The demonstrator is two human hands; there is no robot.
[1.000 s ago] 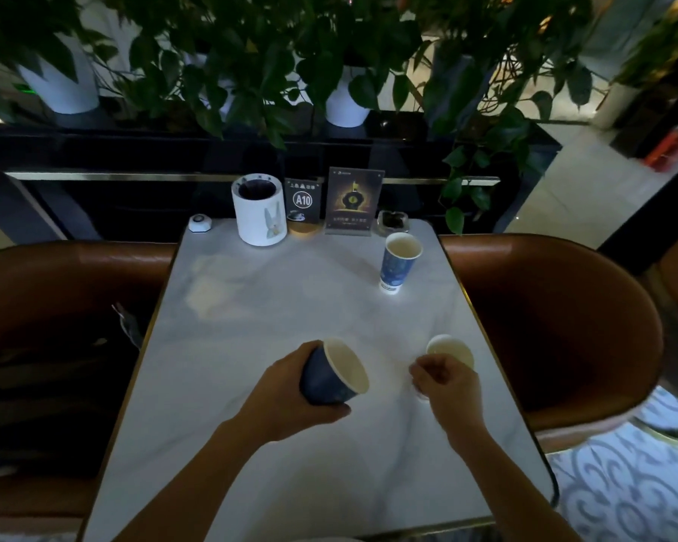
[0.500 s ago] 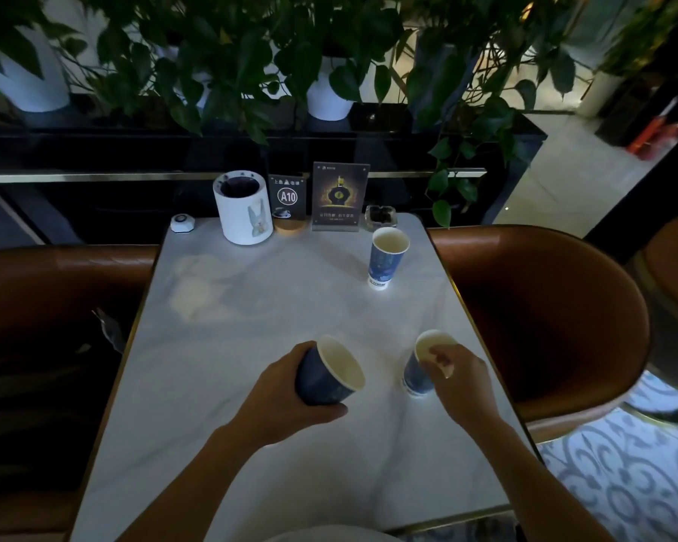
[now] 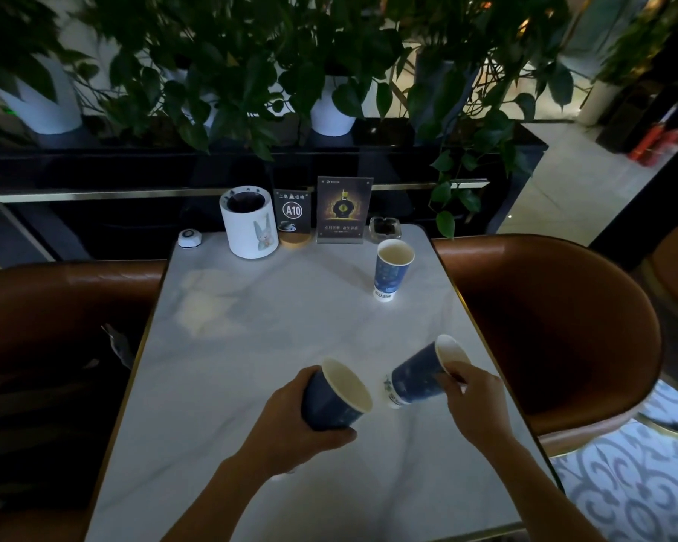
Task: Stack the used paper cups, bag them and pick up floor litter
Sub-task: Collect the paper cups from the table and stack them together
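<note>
My left hand [image 3: 290,424] grips a dark blue paper cup [image 3: 335,397], tilted with its white mouth facing up and right. My right hand [image 3: 474,400] holds a second blue paper cup [image 3: 419,375] by its rim; that cup is tipped over, its white base pointing left toward the first cup, a small gap between them. A third blue paper cup [image 3: 392,267] stands upright and alone near the far right of the white marble table [image 3: 251,346].
At the table's far edge stand a white rabbit-print holder [image 3: 249,224], a call button [image 3: 190,238], an A10 sign [image 3: 293,217], a menu card [image 3: 344,209] and a glass ashtray [image 3: 385,228]. Brown leather seats [image 3: 556,326] flank both sides; potted plants [image 3: 331,107] stand behind.
My right hand has lifted its cup off the table and tipped it sideways, base toward the left cup. My left hand has held its tilted cup nearly still.
</note>
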